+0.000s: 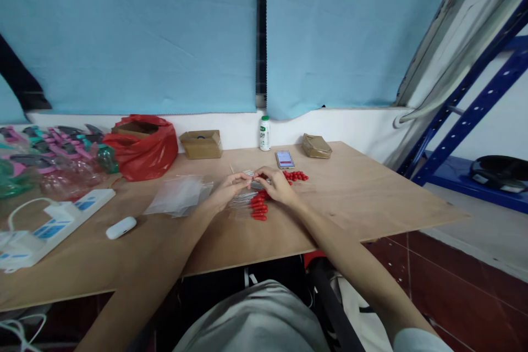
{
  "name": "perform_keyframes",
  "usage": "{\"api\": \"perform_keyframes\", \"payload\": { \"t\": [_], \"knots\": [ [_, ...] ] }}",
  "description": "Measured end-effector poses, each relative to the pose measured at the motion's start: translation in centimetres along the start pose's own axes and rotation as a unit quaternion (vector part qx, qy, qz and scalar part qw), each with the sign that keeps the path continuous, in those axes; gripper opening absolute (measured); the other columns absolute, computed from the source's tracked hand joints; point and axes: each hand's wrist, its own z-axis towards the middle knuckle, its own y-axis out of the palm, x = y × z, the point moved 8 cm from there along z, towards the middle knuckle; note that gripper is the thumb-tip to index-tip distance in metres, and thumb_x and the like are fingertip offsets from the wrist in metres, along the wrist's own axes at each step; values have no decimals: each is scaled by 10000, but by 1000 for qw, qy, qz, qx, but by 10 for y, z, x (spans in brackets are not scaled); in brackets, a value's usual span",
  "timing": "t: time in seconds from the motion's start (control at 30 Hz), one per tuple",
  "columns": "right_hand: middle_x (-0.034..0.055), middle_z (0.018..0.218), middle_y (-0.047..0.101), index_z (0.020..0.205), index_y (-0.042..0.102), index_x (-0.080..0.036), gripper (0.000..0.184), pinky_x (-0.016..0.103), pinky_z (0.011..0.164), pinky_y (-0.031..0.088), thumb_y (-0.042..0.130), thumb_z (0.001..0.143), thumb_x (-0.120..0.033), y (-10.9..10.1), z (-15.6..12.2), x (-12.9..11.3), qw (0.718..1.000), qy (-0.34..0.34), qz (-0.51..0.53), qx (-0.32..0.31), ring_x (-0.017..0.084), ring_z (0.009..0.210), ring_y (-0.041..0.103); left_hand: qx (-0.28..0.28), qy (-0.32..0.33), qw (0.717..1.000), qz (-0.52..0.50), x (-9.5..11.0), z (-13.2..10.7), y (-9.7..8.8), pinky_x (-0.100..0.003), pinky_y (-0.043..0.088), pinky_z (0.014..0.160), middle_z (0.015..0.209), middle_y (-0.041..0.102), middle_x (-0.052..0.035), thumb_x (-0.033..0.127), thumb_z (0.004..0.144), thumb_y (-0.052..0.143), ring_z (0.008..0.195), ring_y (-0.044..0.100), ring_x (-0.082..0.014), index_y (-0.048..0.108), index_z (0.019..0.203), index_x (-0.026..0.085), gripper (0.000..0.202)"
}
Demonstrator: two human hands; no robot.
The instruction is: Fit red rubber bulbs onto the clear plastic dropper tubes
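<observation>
My left hand [229, 189] and my right hand [278, 186] meet above the middle of the table, fingertips pinched close together. Whatever is between them is too small to make out. Right under them lie thin pale sticks with red bulb-shaped ends [259, 209], in a bundle pointing sideways. More red ends [297, 176] show just beyond my right hand. A stack of clear plastic bags [178, 196] lies flat to the left of my left hand. My hands partly cover the sticks.
The wooden table [350, 198] carries a phone [285, 159], a white bottle [265, 134], an open cardboard box [201, 144], a small brown package [317, 146] and a red bag [144, 151]. At left are a power strip [99, 199], a white earbud case [121, 227] and spray bottles [76, 159].
</observation>
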Motion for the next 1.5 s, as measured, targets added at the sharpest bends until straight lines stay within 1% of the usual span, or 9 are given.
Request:
{"api": "perform_keyframes", "payload": {
  "t": [0.23, 0.33, 0.5, 0.57, 0.9, 1.03, 1.13, 1.33, 1.5],
  "knots": [
    [54, 937, 713, 998, 684, -175, 167, 281, 770, 454, 558, 995, -284, 0, 3, 4, 1000, 17, 22, 0, 176, 810, 632, 5, -6, 1000, -5, 1, -1, -3, -250, 131, 489, 808, 585, 5, 491, 819, 730, 502, 266, -53, 684, 959, 175, 349],
    [51, 924, 707, 985, 687, -173, 165, 280, 775, 459, 572, 991, -290, -2, 2, 4, 999, 11, 33, -12, 174, 807, 632, 4, 1, 1000, 29, 1, 1, -5, -246, 185, 500, 795, 607, 1, 497, 844, 697, 510, 309, -64, 696, 931, 170, 339],
    [72, 968, 717, 983, 692, -175, 184, 306, 856, 473, 563, 1000, -306, -2, 0, 2, 999, 1, 26, -30, 197, 898, 653, 28, 50, 994, 95, 4, 5, -7, -268, 412, 743, 809, 678, -26, 457, 825, 710, 767, 582, -159, 719, 887, 166, 298],
    [74, 966, 718, 979, 694, -178, 174, 308, 863, 469, 568, 997, -297, -1, 0, 2, 1000, -4, 12, -27, 200, 905, 654, 39, 57, 992, 108, 4, 6, -7, -286, 426, 808, 805, 686, -25, 449, 823, 710, 815, 605, -174, 718, 872, 166, 287],
    [76, 932, 726, 965, 718, -176, 161, 305, 806, 474, 603, 978, -288, 2, 1, 6, 1000, 5, -13, -14, 196, 841, 653, 34, 93, 988, 116, 8, 5, -5, -309, 479, 841, 788, 686, -37, 448, 839, 694, 806, 632, -174, 699, 820, 157, 291],
    [71, 927, 738, 958, 729, -173, 133, 292, 774, 481, 640, 953, -273, 2, 2, 11, 1000, 18, -6, -21, 182, 796, 652, 29, 103, 987, 121, 8, 5, -5, -297, 488, 820, 837, 698, -44, 447, 842, 688, 813, 643, -173, 682, 841, 160, 286],
    [66, 906, 744, 915, 732, -166, 107, 288, 770, 481, 675, 923, -256, 0, 2, 12, 999, 25, -7, -27, 178, 784, 653, 55, 121, 975, 179, 13, 1, -6, -280, 472, 744, 873, 710, -52, 455, 840, 682, 791, 637, -183, 696, 898, 179, 283],
    [33, 895, 751, 941, 719, -170, 80, 264, 736, 480, 689, 889, -222, 0, 1, 15, 998, 54, 15, -41, 162, 770, 657, 103, 151, 914, 361, 32, -10, -5, -261, 332, 607, 686, 643, 1, 443, 896, 621, 600, 507, -153, 739, 932, 229, 247],
    [34, 882, 747, 1007, 722, -165, 213, 259, 694, 482, 723, 869, -327, 4, 0, 22, 994, 84, 40, -50, 152, 717, 641, 123, 156, 908, 370, 38, -12, -10, -265, 308, 607, 621, 579, 12, 443, 888, 639, 591, 480, -156, 732, 923, 218, 246]
  ]
}}
